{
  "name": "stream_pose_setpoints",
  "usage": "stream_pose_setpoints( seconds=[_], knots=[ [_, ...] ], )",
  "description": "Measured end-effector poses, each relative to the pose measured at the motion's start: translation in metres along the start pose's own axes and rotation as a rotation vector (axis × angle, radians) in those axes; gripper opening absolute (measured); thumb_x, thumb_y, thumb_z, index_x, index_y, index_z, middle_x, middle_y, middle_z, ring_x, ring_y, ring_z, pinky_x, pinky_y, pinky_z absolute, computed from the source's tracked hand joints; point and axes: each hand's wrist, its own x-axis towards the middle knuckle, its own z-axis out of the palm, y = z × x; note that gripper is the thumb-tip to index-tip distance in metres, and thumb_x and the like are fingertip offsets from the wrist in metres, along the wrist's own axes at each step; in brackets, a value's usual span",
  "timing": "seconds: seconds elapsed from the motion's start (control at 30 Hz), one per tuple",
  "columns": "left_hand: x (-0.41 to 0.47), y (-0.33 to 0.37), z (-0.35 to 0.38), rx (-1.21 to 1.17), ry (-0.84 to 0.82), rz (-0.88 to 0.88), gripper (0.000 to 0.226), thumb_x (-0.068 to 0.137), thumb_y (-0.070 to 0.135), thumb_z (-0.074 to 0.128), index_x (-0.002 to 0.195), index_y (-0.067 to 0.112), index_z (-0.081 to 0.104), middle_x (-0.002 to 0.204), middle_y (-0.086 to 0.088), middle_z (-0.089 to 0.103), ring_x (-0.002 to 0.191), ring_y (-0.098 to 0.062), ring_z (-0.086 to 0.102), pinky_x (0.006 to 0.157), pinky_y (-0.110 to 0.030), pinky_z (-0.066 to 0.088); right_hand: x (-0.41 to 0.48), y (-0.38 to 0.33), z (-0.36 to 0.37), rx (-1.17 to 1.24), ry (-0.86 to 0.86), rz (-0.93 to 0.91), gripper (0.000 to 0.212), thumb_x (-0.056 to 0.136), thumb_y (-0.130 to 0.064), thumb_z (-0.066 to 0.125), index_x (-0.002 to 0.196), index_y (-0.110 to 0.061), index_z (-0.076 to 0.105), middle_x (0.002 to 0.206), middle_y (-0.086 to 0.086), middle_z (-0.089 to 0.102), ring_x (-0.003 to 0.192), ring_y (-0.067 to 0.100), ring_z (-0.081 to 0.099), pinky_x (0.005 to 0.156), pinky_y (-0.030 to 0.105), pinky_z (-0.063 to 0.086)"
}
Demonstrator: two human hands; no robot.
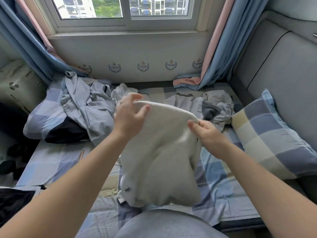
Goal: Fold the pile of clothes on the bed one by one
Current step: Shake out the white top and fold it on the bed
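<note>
A: Fingers first. What did you log?
B: On my feed the left hand [129,115] had the top [161,152] by its upper edge. The thumb lay on the front and the fingers went behind, loose and fairly spread, with the index up above the edge. There was a ring [121,102] on one finger. The right hand [207,133] pinched the same edge further right, thumb and forefinger tight together, the other fingers curled under.
A: And the top itself?
B: It was held up over the middle of the bed [56,160]. The edge was stretched between both hands and the rest hung down. Its lower end was bunched on the bed, just by the wearer's lap [168,224]. Cream, soft and thick; knit or fleece, I couldn't tell. I saw a small dark mark near the lower left corner, too blurred to read.
A: Other clothes?
B: A pale blue-grey shirt [82,103] lay crumpled over the left pillow [39,117], with a dark garment [66,129] partly under it. A white piece [123,91] was just behind the left hand. A second heap [219,103] of pale cloth sat on the right, with a dark grey item [210,109] in it, just beside the right pillow [271,133].
A: Surfaces?
B: The bed and both pillows were checked in blue, grey and cream, smooth weave. A padded grey headboard [283,69] stood on the right. Blue curtains [221,48] with pink lining hung either side of the window [127,9], and the right one's end pooled on the bed.
</note>
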Motion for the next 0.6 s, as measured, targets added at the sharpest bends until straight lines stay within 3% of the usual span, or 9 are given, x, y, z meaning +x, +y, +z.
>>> stream_pose_setpoints(
  seconds=[0.1, 0.17, 0.23, 0.3, 0.43, 0.53, 0.6],
  knots=[
    [-0.020, 0.004, 0.010, -0.033, -0.475, 0.108, 0.033, 0.087, 0.041, 0.076, 0.117, 0.033, 0.065, 0.112, 0.020, 0.064, 0.105, 0.002, 0.059, 0.099, -0.029, 0.048, -0.004, -0.034, 0.014, 0.074, -0.011, -0.079, 0.030, 0.092, -0.034, 0.054, 0.093, -0.006, 0.064, 0.071, -0.001, 0.066, 0.062, 0.010, 0.061, 0.055, 0.020, 0.052],
    [-0.041, 0.008, 0.026, -0.084, -0.746, 0.079, 0.022, 0.089, 0.035, 0.076, 0.107, 0.042, 0.065, 0.106, 0.024, 0.067, 0.105, -0.002, 0.064, 0.094, -0.026, 0.051, -0.004, -0.048, 0.020, 0.149, 0.003, -0.102, 0.031, 0.088, -0.037, 0.056, 0.090, -0.007, 0.061, 0.071, 0.004, 0.061, 0.058, 0.012, 0.057, 0.054, 0.023, 0.051],
    [-0.059, 0.005, 0.046, -0.135, -0.699, 0.052, 0.009, 0.093, 0.029, 0.071, 0.088, 0.036, 0.066, 0.090, 0.013, 0.070, 0.094, -0.019, 0.068, 0.084, -0.035, 0.054, -0.002, -0.058, 0.020, 0.195, 0.033, -0.109, 0.033, 0.085, -0.041, 0.059, 0.089, -0.008, 0.057, 0.073, 0.006, 0.056, 0.060, 0.015, 0.054, 0.057, 0.027, 0.050],
    [-0.066, 0.003, 0.057, -0.152, -0.595, 0.050, 0.014, 0.094, 0.030, 0.065, 0.083, 0.021, 0.065, 0.080, -0.004, 0.068, 0.079, -0.029, 0.064, 0.074, -0.040, 0.051, -0.002, -0.066, 0.015, 0.212, 0.032, -0.104, 0.032, 0.086, -0.042, 0.059, 0.085, -0.011, 0.054, 0.070, 0.005, 0.055, 0.059, 0.016, 0.052, 0.057, 0.027, 0.049],
    [-0.061, 0.009, 0.049, -0.345, -0.453, 0.017, 0.026, 0.097, 0.023, 0.061, 0.072, 0.026, 0.054, 0.056, 0.013, 0.043, 0.054, -0.004, 0.036, 0.052, -0.021, 0.030, -0.006, -0.070, -0.015, 0.157, 0.071, -0.096, 0.032, 0.087, -0.042, 0.061, 0.089, -0.010, 0.061, 0.075, 0.005, 0.061, 0.063, 0.014, 0.056, 0.060, 0.026, 0.051],
    [-0.049, 0.018, 0.030, -0.438, -0.353, -0.038, 0.026, 0.101, 0.019, 0.057, 0.080, 0.005, 0.048, 0.054, 0.013, 0.036, 0.049, -0.008, 0.029, 0.045, -0.018, 0.023, -0.003, -0.061, -0.051, -0.161, 0.152, -0.074, 0.033, 0.090, -0.039, 0.066, 0.099, -0.007, 0.070, 0.086, 0.006, 0.066, 0.077, 0.018, 0.057, 0.068, 0.031, 0.046],
    [-0.043, 0.029, 0.023, -0.412, -0.330, 0.006, 0.026, 0.100, 0.023, 0.055, 0.078, 0.010, 0.049, 0.057, 0.013, 0.035, 0.053, -0.010, 0.030, 0.047, -0.023, 0.023, 0.006, -0.042, -0.065, -0.591, 0.232, -0.083, 0.021, 0.092, -0.034, 0.071, 0.086, -0.015, 0.068, 0.077, -0.003, 0.065, 0.072, 0.014, 0.056, 0.064, 0.028, 0.041]
  ],
)
